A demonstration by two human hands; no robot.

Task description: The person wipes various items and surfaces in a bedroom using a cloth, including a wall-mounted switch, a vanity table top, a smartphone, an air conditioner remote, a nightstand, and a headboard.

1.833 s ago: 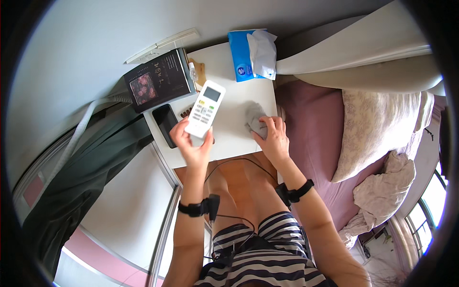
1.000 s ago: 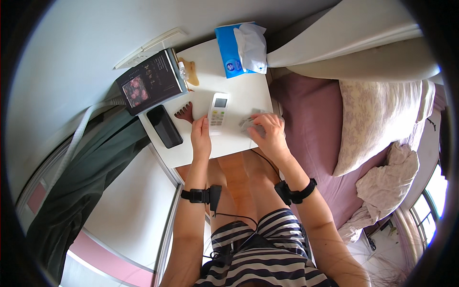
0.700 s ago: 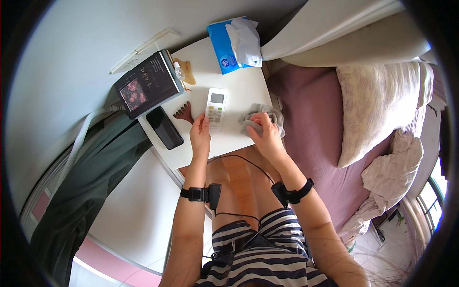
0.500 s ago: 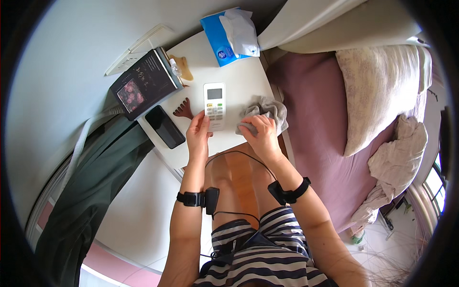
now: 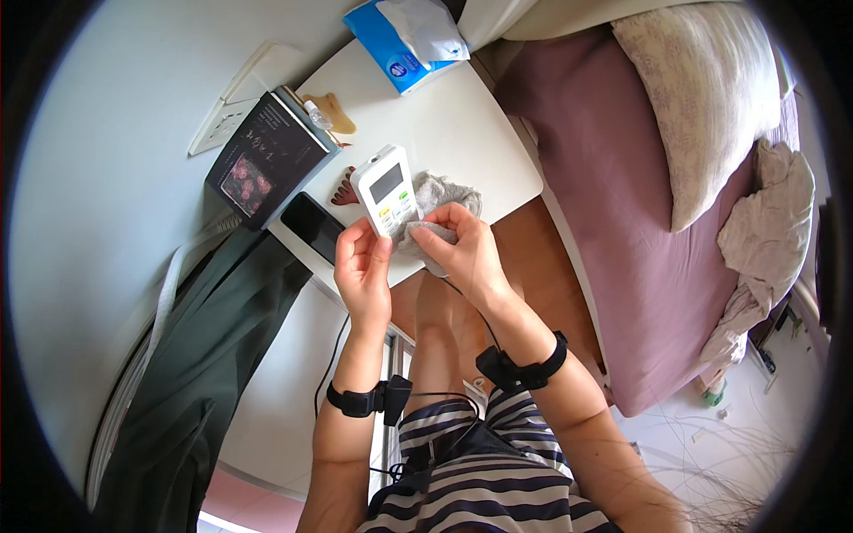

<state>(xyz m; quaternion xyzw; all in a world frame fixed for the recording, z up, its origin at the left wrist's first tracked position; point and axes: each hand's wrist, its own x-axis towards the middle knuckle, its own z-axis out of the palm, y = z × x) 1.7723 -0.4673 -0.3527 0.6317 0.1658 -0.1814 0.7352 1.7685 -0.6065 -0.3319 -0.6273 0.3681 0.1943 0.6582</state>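
A white remote control (image 5: 387, 188) with a grey display and small buttons is tilted upright above the front part of the white bedside table (image 5: 471, 133). My left hand (image 5: 364, 271) grips it along its lower left side, thumb in front. In my right hand (image 5: 466, 249) a crumpled grey cloth (image 5: 435, 238) is pinched, its front fold against the lower buttons of the remote. The rest of the cloth spreads behind my right fingers. The remote's bottom end is hidden by the cloth and fingers.
A black phone (image 5: 313, 226), a brown comb (image 5: 345, 186) and a dark book (image 5: 271, 160) lie on the left of the table. A blue tissue pack (image 5: 391, 44) stands at the back. To the right is a bed (image 5: 577, 178) with a pillow (image 5: 711, 98). Dark curtain (image 5: 213, 373) hangs left.
The remote has been raised and tipped off the tabletop. My right hand has brought the grey cloth leftward onto the remote's lower part. The view has shifted a little.
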